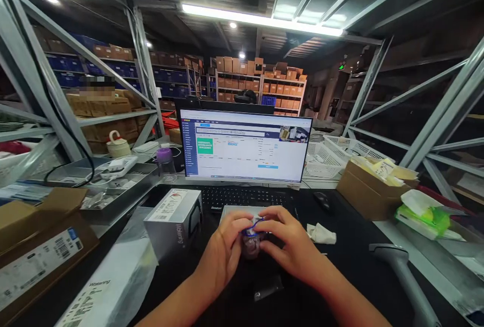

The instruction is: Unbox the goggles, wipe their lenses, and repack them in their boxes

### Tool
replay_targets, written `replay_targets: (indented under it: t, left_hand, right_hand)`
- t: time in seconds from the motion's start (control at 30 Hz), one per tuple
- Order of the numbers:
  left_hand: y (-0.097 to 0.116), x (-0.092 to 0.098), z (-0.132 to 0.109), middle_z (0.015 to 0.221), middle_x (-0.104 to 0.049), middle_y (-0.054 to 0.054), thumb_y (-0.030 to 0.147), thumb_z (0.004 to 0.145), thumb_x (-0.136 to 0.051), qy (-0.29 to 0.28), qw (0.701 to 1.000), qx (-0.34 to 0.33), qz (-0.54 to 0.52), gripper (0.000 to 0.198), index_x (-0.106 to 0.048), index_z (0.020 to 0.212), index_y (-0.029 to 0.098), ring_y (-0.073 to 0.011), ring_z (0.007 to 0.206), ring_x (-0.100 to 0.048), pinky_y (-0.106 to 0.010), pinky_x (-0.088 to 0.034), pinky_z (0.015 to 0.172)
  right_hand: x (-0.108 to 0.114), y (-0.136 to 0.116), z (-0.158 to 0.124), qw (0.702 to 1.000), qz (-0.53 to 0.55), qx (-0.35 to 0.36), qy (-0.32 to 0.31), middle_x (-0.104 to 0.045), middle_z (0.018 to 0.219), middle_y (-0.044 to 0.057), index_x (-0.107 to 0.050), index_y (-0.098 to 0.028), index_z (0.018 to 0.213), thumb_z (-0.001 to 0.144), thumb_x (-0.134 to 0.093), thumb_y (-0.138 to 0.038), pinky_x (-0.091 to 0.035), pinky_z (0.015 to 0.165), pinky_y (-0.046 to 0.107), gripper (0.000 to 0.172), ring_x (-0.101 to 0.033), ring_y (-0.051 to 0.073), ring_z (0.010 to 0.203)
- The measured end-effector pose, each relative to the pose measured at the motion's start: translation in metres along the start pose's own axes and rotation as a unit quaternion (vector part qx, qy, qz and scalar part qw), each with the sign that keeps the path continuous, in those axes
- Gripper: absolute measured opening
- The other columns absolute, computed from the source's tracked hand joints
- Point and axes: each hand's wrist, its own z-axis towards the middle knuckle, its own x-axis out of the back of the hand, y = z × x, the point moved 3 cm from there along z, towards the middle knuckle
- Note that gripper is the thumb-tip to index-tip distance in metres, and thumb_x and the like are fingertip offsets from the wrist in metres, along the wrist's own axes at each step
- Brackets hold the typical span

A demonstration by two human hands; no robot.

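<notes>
Both my hands meet over the black desk mat (pixel 351 261), just in front of the keyboard (pixel 245 197). My left hand (pixel 223 251) and my right hand (pixel 287 244) are closed together on a small clear bag with a blue strip along its top (pixel 252 239). Something dark and purplish shows inside the bag; I cannot make out what it is. A grey-white product box (pixel 172 221) stands upright just left of my left hand.
A lit monitor (pixel 245 145) stands behind the keyboard. A long white box (pixel 109 281) and a labelled cardboard box (pixel 38 251) lie at left. A mouse (pixel 322 200), crumpled tissue (pixel 321 234), open carton (pixel 372 186) and barcode scanner (pixel 404 276) are at right. Metal shelving flanks both sides.
</notes>
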Motion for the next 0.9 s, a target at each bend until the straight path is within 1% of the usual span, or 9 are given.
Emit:
replay_targets:
  t: [0.13, 0.3, 0.37, 0.47, 0.53, 0.63, 0.7, 0.83, 0.9]
  left_hand:
    - [0.0, -0.002, -0.009, 0.127, -0.057, -0.007, -0.002, 0.083, -0.042, -0.068, 0.997, 0.029, -0.024, 0.038, -0.059, 0.103, 0.025, -0.0197, 0.118, -0.059, -0.036, -0.052, 0.097]
    - [0.003, 0.003, -0.017, 0.135, -0.05, -0.011, 0.003, 0.073, -0.061, -0.104, 0.991, 0.079, -0.023, 0.036, -0.056, 0.103, 0.023, -0.026, 0.127, -0.053, -0.042, -0.048, 0.106]
    - [0.001, 0.006, -0.02, 0.136, -0.049, -0.011, 0.007, 0.077, -0.065, -0.098, 0.992, 0.075, -0.02, 0.032, -0.057, 0.104, 0.024, -0.025, 0.126, -0.055, -0.042, -0.048, 0.107]
    - [-0.006, 0.008, -0.029, 0.132, -0.054, -0.01, 0.015, 0.089, -0.062, -0.084, 0.993, 0.083, -0.025, 0.018, -0.06, 0.104, 0.024, -0.0229, 0.123, -0.058, -0.041, -0.049, 0.106]
    - [-0.012, 0.008, -0.038, 0.132, -0.054, -0.011, 0.021, 0.092, -0.062, -0.083, 0.989, 0.115, -0.044, 0.011, -0.061, 0.103, 0.024, -0.0241, 0.125, -0.057, -0.043, -0.048, 0.107]
    - [-0.017, 0.008, -0.049, 0.139, -0.05, -0.013, 0.028, 0.094, -0.061, -0.069, 0.977, 0.171, -0.106, 0.009, -0.063, 0.1, 0.023, -0.0266, 0.129, -0.054, -0.048, -0.044, 0.111]
    - [-0.019, 0.011, -0.052, 0.14, -0.049, -0.014, 0.033, 0.094, -0.062, -0.047, 0.961, 0.204, -0.183, 0.012, -0.064, 0.092, 0.021, -0.0282, 0.131, -0.053, -0.051, -0.041, 0.113]
    - [-0.016, 0.022, -0.05, 0.135, -0.055, -0.014, 0.05, 0.087, -0.067, -0.033, 0.917, 0.218, -0.333, 0.036, -0.053, 0.073, 0.02, -0.032, 0.13, -0.055, -0.052, -0.043, 0.11]
    - [-0.014, 0.028, -0.049, 0.13, -0.057, -0.015, 0.054, 0.085, -0.067, -0.03, 0.926, 0.19, -0.324, 0.04, -0.05, 0.073, 0.02, -0.0323, 0.124, -0.058, -0.053, -0.047, 0.106]
  right_hand:
    - [-0.014, 0.003, 0.001, 1.0, -0.001, -0.003, -0.002, -0.06, 0.119, 0.007, -0.067, -0.024, 0.101, 0.08, -0.064, 0.0, -0.052, 0.093, 0.036, 0.032, -0.061, 0.021, 0.109]
    - [-0.029, 0.008, -0.003, 1.0, -0.015, 0.008, -0.022, -0.058, 0.123, 0.008, -0.062, -0.025, 0.103, 0.08, -0.058, 0.002, -0.053, 0.094, 0.04, 0.036, -0.059, 0.023, 0.115]
    - [-0.034, 0.011, -0.006, 1.0, 0.002, 0.012, -0.006, -0.057, 0.123, 0.009, -0.057, -0.026, 0.113, 0.081, -0.057, 0.002, -0.055, 0.093, 0.04, 0.042, -0.059, 0.023, 0.115]
    - [-0.04, 0.015, -0.01, 0.997, 0.046, 0.013, 0.058, -0.053, 0.128, 0.011, -0.044, -0.027, 0.13, 0.081, -0.059, 0.001, -0.059, 0.082, 0.034, 0.059, -0.063, 0.02, 0.107]
    - [-0.042, 0.016, -0.013, 0.995, 0.056, 0.012, 0.083, -0.052, 0.129, 0.012, -0.044, -0.027, 0.128, 0.081, -0.061, 0.0, -0.06, 0.074, 0.031, 0.057, -0.065, 0.019, 0.102]
    - [-0.045, 0.012, -0.014, 0.997, 0.02, 0.046, 0.056, -0.055, 0.126, 0.01, -0.055, -0.025, 0.106, 0.085, -0.06, -0.002, -0.06, 0.072, 0.031, 0.032, -0.067, 0.018, 0.094]
    - [-0.047, 0.009, -0.014, 0.996, -0.02, 0.077, 0.027, -0.055, 0.127, 0.01, -0.059, -0.023, 0.094, 0.088, -0.056, -0.001, -0.059, 0.071, 0.03, 0.023, -0.068, 0.017, 0.09]
    - [-0.049, 0.01, -0.013, 0.993, -0.079, 0.082, 0.006, -0.057, 0.129, 0.012, -0.064, -0.022, 0.1, 0.09, -0.05, -0.001, -0.058, 0.066, 0.029, 0.027, -0.068, 0.014, 0.08]
    - [-0.05, 0.013, -0.012, 0.993, -0.086, 0.075, -0.003, -0.058, 0.129, 0.012, -0.064, -0.022, 0.106, 0.092, -0.048, -0.003, -0.059, 0.067, 0.029, 0.029, -0.067, 0.014, 0.078]
